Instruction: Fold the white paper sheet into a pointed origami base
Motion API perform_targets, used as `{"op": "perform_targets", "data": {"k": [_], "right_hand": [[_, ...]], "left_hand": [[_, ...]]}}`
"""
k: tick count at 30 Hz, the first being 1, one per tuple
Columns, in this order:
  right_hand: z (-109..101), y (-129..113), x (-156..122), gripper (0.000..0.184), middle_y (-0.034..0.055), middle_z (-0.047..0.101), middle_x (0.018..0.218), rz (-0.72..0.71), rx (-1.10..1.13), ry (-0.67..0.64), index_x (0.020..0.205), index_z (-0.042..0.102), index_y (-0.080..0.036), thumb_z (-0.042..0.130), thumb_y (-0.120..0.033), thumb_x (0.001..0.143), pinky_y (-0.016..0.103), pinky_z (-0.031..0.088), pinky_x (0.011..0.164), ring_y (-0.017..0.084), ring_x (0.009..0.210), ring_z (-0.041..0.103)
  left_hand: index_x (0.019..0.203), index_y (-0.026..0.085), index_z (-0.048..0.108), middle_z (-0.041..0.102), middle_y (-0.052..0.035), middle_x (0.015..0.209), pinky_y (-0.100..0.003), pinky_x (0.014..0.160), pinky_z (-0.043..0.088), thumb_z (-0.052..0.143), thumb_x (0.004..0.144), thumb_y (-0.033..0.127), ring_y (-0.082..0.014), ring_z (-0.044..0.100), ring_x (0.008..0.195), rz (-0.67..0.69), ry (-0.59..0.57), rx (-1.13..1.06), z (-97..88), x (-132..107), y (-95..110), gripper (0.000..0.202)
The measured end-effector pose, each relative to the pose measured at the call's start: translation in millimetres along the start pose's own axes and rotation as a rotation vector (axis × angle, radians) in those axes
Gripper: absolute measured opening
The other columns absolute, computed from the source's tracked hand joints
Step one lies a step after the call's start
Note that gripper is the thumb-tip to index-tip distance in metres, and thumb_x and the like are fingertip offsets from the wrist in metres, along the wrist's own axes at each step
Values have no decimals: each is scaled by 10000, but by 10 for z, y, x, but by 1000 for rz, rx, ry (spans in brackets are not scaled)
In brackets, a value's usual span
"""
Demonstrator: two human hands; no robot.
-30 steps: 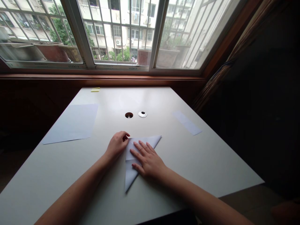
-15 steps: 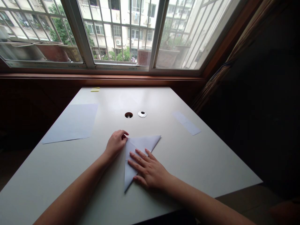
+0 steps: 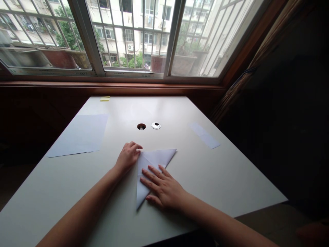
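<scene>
A white sheet folded into a triangle (image 3: 156, 157) lies on the white table (image 3: 180, 178) in front of me. My right hand (image 3: 161, 187) lies flat on its lower part, fingers stretched out and spread, pressing the paper down. My left hand (image 3: 128, 157) rests at the triangle's upper left corner with its fingers curled, the fingertips pinching or pressing that corner.
A flat white sheet (image 3: 79, 135) lies at the left of the table. A narrow paper strip (image 3: 205, 135) lies at the right. A cable hole (image 3: 141, 126) and its round cap (image 3: 156, 126) sit mid-table, a yellow note (image 3: 105, 98) at the far edge. Window behind.
My right hand has slid down the folded paper toward me, from its middle to its lower part. My left hand has stayed at the corner.
</scene>
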State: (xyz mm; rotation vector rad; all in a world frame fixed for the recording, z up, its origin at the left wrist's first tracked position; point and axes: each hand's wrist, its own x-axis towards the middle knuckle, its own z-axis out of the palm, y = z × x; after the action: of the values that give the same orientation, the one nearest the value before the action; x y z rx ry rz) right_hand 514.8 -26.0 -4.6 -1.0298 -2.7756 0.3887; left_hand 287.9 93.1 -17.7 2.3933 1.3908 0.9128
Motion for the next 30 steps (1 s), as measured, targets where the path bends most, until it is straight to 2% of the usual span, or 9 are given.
{"op": "perform_targets", "data": {"k": [2, 4, 6, 8, 11, 16, 30], "right_hand": [[-13, -8, 3, 636, 10, 180, 1607, 6, 10, -12, 1544, 193, -303, 340, -574, 989, 517, 34, 1216, 258, 1496, 140], [-23, -17, 5, 638, 12, 178, 1608, 12, 15, -19, 1545, 191, -304, 340, -578, 987, 521, 36, 1215, 261, 1497, 136], [-29, -27, 7, 640, 15, 177, 1609, 15, 11, -19, 1545, 188, -304, 343, -577, 987, 531, 45, 1212, 266, 1498, 130], [-27, -35, 7, 642, 21, 175, 1610, 13, 2, -13, 1545, 193, -299, 351, -573, 986, 539, 58, 1209, 271, 1499, 121], [-15, -42, 2, 643, 29, 176, 1610, 9, -7, -5, 1545, 201, -290, 358, -566, 986, 537, 64, 1209, 272, 1500, 110], [-18, -66, -30, 666, 49, 172, 1610, -10, 10, -12, 1551, 182, -263, 356, -569, 985, 523, 44, 1215, 265, 1498, 130], [-170, -363, -236, 777, 85, 167, 1600, -92, 193, -130, 1562, 116, -200, 395, -603, 959, 428, 46, 1235, 240, 1492, 151]], "left_hand": [[1029, 255, 694, 659, -53, 1059, -403, 928, 489, 537, 873, 92, -232, 567, 1013, 113, -13, 30, -1, -11, 12, 274], [1079, 266, 692, 659, -56, 1150, -401, 966, 480, 520, 909, 121, -235, 549, 1113, 238, -76, 49, -8, -25, 46, 282], [1165, 276, 669, 648, -54, 1242, -404, 1014, 454, 505, 951, 209, -238, 524, 1215, 336, -163, 78, -12, -44, 86, 277], [1299, 284, 596, 595, -48, 1361, -416, 1076, 400, 464, 985, 305, -241, 469, 1318, 375, -236, 129, -8, -72, 114, 341], [1451, 285, 438, 455, -31, 1505, -437, 1154, 291, 373, 1018, 379, -238, 342, 1430, 354, -298, 216, 14, -114, 120, 448], [1508, 272, 335, 330, -19, 1570, -442, 1192, 197, 298, 1034, 405, -224, 233, 1476, 324, -343, 286, 64, -146, 93, 494], [1524, 274, 293, 287, -11, 1585, -418, 1200, 160, 267, 1039, 412, -210, 211, 1483, 323, -366, 307, 42, -152, 135, 505]]}}
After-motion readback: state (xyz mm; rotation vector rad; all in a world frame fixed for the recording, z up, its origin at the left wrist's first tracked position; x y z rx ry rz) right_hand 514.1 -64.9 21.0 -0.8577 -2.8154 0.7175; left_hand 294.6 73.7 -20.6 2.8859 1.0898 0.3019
